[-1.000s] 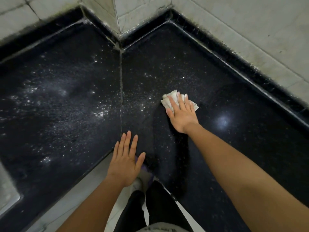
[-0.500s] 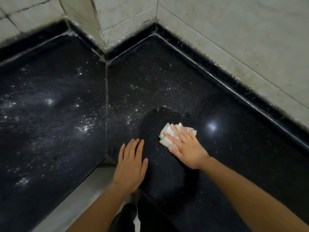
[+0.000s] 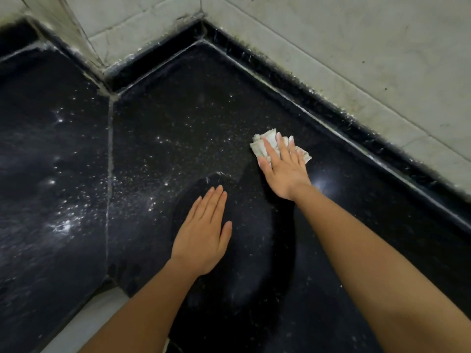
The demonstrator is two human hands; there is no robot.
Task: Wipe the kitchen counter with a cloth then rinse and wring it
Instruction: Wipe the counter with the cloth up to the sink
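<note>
A crumpled white cloth [image 3: 265, 143] lies on the black speckled counter [image 3: 178, 118], right of centre. My right hand [image 3: 283, 169] presses flat on it with straight fingers, covering most of the cloth. My left hand [image 3: 204, 233] rests flat on the counter nearer to me, fingers straight and together, holding nothing. White specks and wet streaks cover the counter to the left of the cloth; the patch around my hands looks darker and smoother.
The L-shaped counter has a pale seam [image 3: 110, 154] running toward a tiled wall corner [image 3: 142, 26]. A raised black backsplash strip [image 3: 356, 128] borders the tiled wall on the right. The counter's front edge and pale floor [image 3: 84, 322] show at bottom left.
My right hand has slid the cloth away from me, toward the right wall. My left hand has moved forward from the counter's edge onto its surface. The camera has shifted closer.
</note>
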